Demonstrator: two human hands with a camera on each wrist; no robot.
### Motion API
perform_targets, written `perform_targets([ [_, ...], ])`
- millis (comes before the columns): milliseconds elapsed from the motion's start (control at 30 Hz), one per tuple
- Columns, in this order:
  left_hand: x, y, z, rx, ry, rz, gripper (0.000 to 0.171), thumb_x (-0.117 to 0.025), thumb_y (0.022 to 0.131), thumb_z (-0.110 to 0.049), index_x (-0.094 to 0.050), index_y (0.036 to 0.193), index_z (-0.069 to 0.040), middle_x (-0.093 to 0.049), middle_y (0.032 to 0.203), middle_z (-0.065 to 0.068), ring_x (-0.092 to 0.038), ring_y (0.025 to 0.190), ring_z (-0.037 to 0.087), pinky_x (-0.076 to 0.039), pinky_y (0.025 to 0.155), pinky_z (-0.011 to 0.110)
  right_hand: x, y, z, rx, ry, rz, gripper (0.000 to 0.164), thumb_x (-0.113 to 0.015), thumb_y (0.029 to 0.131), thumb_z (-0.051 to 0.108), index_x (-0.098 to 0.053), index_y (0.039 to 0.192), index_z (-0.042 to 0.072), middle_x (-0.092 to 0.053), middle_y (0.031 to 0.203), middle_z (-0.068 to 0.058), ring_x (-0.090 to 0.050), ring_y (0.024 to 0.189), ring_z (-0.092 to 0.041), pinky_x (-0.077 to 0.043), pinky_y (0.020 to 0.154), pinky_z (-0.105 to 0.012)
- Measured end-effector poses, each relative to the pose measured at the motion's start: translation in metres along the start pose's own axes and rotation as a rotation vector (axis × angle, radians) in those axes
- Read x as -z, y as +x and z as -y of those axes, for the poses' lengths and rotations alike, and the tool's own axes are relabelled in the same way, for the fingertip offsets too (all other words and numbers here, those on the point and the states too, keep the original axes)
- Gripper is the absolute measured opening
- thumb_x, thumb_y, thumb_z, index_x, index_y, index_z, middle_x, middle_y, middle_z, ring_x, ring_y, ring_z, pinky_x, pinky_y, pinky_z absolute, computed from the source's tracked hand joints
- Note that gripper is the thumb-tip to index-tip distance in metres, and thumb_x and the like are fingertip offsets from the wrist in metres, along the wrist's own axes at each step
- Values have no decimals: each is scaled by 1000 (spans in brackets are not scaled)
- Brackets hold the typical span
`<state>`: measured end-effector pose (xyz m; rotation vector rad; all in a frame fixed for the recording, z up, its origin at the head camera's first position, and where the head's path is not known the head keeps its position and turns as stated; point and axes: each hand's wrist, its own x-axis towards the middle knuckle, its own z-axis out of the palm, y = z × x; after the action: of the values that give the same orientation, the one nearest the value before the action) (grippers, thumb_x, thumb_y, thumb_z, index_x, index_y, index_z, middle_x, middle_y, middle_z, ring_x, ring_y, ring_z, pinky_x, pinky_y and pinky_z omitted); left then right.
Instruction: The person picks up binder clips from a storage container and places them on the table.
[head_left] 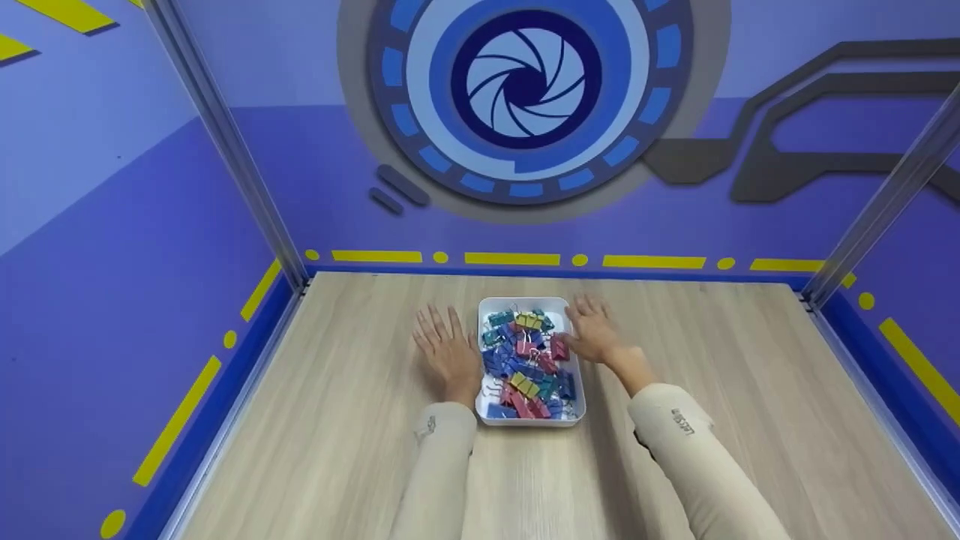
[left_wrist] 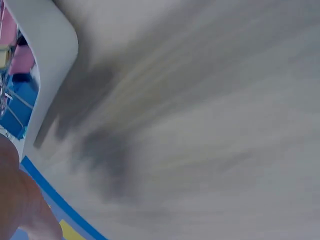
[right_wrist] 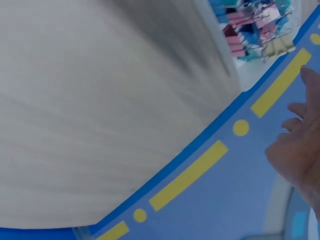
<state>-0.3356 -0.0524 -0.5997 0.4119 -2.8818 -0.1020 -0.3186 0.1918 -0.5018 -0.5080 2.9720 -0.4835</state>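
Observation:
A white rectangular tray (head_left: 531, 422) sits on the wooden table, filled with a jumble of binder clips (head_left: 517, 366) in blue, red, yellow and green. My left hand (head_left: 450, 356) is at the tray's left side, fingers straight and spread, pointing to the back. At the opposite side my right hand (head_left: 595, 330) has its fingers extended near the back right corner, the thumb overlapping the rim in the head view. Part of the right hand (right_wrist: 302, 137) also shows in the right wrist view, beyond the tray's wall (right_wrist: 217, 40). Neither hand holds a clip.
The light wooden table (head_left: 345, 450) extends on both sides of the tray. Blue-purple panels (head_left: 300, 180) with yellow dashes close off the back and both sides. Metal posts (head_left: 247, 180) stand at the back corners.

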Motion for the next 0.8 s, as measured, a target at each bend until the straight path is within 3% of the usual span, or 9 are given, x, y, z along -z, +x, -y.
perform_targets([
  [100, -9, -12, -2, 48, -76, -33, 67, -41, 106, -49, -24, 164, -20, -8, 173, 14, -7, 161, 37, -12, 130, 54, -9, 5, 13, 30, 39, 8, 53, -60, 101, 21, -51, 141, -12, -38, 155, -36, -36, 146, -52, -27, 123, -63],
  [200, -16, -21, -3, 78, -139, -55, 67, -46, 105, -46, -28, 163, -18, -9, 173, 15, -9, 161, 36, -12, 130, 54, -22, 8, 26, 36, 116, 15, 43, -63, 99, 15, -59, 136, -6, -61, 136, -30, -64, 119, -43, -50, 108, -56],
  [267, -20, -26, -4, 92, -165, -57, 66, -48, 105, -45, -29, 162, -17, -10, 173, 15, -8, 161, 36, -11, 130, 54, -32, 9, 33, 56, 147, 2, 37, -64, 100, 15, -64, 131, -4, -71, 118, -25, -70, 97, -33, -59, 93, -51],
  [300, -22, -29, -5, 96, -173, -61, 66, -48, 105, -45, -30, 162, -17, -10, 173, 15, -8, 161, 36, -12, 130, 53, -38, 9, 35, 66, 163, -5, 33, -65, 100, 14, -66, 127, -4, -73, 110, -22, -69, 89, -30, -60, 87, -49],
  [433, -28, -33, -6, 104, -192, -98, 65, -48, 105, -45, -32, 161, -16, -16, 172, 15, -10, 161, 36, -14, 130, 53, -55, 14, 42, 79, 177, -49, 24, -66, 99, 10, -70, 116, -7, -74, 100, -20, -68, 84, -27, -62, 82, -47],
  [600, -36, -37, -7, 98, -221, -98, 63, -45, 106, -45, -34, 160, -14, -19, 171, 17, -8, 161, 36, -12, 131, 52, -77, 16, 39, 80, 105, -138, 9, -70, 92, 0, -75, 96, -6, -73, 90, -20, -68, 82, -31, -61, 81, -50],
  [800, -39, -35, -6, 118, -196, -173, 61, -50, 104, -43, -43, 156, -12, -20, 170, 19, -12, 160, 36, -16, 130, 51, -100, 20, 41, 54, 26, -220, 5, -71, 86, -4, -73, 81, -2, -72, 84, -18, -65, 86, -34, -57, 85, -51],
])
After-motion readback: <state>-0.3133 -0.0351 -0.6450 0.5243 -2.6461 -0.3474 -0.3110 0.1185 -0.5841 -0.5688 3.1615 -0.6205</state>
